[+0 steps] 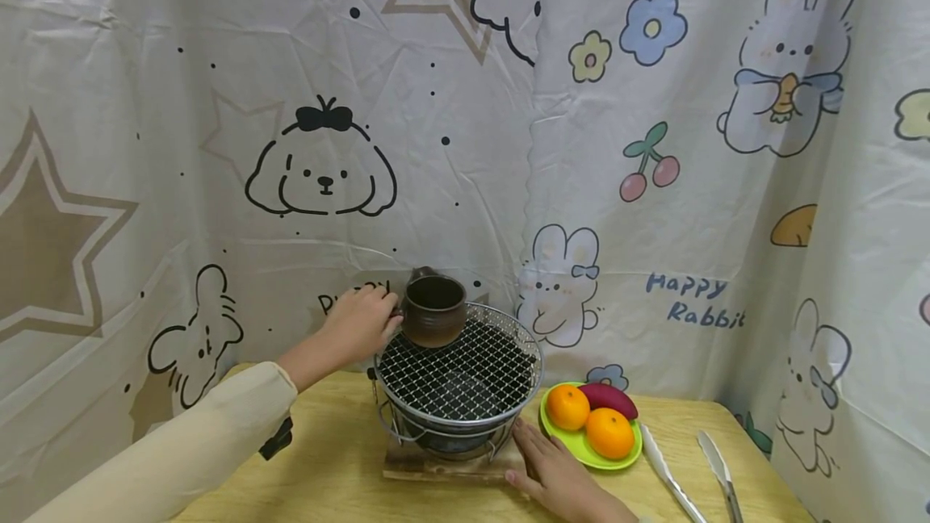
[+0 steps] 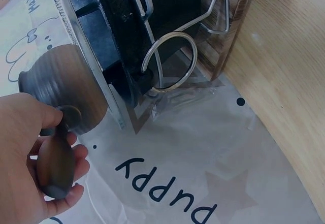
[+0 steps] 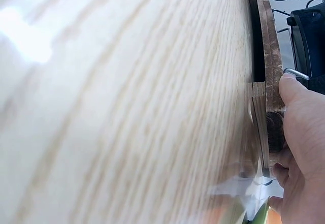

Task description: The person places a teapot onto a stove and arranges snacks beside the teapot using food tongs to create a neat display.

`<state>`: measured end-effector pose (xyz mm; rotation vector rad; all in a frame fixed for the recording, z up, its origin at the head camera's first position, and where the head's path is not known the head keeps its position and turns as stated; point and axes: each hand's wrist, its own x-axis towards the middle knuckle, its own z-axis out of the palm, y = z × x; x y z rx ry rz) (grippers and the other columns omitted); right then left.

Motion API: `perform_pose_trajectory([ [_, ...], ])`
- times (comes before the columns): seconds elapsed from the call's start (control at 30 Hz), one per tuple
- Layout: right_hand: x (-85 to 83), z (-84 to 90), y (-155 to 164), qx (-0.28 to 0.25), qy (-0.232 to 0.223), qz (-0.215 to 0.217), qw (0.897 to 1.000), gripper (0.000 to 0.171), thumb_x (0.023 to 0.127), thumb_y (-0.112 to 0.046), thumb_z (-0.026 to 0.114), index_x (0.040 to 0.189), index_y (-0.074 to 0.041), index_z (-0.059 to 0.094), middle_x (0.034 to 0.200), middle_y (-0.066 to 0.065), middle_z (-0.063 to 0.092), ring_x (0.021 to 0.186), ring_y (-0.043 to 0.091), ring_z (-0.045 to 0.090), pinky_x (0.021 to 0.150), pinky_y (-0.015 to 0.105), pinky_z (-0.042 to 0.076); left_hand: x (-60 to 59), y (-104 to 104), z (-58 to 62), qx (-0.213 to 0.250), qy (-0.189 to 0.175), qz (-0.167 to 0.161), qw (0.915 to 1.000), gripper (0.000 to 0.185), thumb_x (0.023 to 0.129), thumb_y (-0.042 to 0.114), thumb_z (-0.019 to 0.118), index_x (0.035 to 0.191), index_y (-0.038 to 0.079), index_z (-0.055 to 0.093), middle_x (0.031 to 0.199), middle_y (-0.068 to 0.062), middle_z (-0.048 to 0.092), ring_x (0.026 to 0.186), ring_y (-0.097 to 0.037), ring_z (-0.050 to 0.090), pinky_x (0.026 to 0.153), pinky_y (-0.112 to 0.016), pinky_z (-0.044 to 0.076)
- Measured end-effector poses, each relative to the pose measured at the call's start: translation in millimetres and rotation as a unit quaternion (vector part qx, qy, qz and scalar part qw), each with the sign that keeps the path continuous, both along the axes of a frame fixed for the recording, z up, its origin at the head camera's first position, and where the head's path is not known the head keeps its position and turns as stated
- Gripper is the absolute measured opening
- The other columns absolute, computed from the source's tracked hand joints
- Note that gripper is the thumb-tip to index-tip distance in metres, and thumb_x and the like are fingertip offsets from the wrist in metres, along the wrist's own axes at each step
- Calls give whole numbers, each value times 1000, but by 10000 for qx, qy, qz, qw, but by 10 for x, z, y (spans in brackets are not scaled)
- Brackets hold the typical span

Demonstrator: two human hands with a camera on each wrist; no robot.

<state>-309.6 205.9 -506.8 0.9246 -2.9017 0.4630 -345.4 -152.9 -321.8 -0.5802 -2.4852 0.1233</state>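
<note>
A dark brown ceramic pot (image 1: 433, 311) stands on the far left edge of a round wire grill (image 1: 459, 368). My left hand (image 1: 361, 321) grips the pot's side handle (image 2: 55, 165); the left wrist view shows the fingers curled round it. The grill sits on a black stove set on a wooden base (image 1: 443, 464). My right hand (image 1: 555, 476) lies flat with straight fingers against the base's right front corner (image 3: 269, 82), holding nothing.
A green plate (image 1: 579, 444) with two oranges (image 1: 567, 407) and a purple sweet potato (image 1: 609, 399) stands right of the stove. Metal tongs (image 1: 690, 474) lie at the table's right. A cartoon-printed curtain (image 1: 654, 144) hangs close behind the wooden table (image 1: 327, 474).
</note>
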Motion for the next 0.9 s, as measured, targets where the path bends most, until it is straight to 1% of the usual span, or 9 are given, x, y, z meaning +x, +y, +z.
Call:
perform_pose_trajectory([
  [0.03,0,-4,4,23,84,27,10000,79,103,-60,46,154,0,40,161,17,40,146,39,42,114,66,35,2,1,2,14,7,2,10000,26,100,28,66,103,2,69,94,-13,68,89,-31,66,78,-48,57],
  [0.13,-2,-13,6,23,125,38,9999,79,103,-59,46,154,0,41,161,17,41,146,39,43,114,65,35,12,1,9,50,5,20,10000,26,100,28,66,104,2,69,95,-13,69,91,-32,67,79,-49,58],
  [0.33,-4,1,0,30,50,11,10000,79,103,-60,44,155,-1,40,162,16,40,147,38,41,115,65,34,25,-2,13,43,-52,81,9999,27,101,29,65,106,3,68,97,-14,69,95,-33,67,79,-49,58],
  [0.6,5,3,0,10,82,27,10000,79,103,-59,45,155,0,40,162,16,40,147,38,41,115,64,34,19,0,15,56,-32,73,10000,27,101,29,64,103,3,67,93,-13,66,92,-33,67,80,-50,57],
  [0.9,9,8,2,1,30,-8,10000,79,103,-60,44,155,0,40,162,16,39,147,38,41,115,65,34,12,3,18,56,192,-16,9998,29,100,31,65,107,3,68,98,-13,69,94,-32,67,85,-51,56],
])
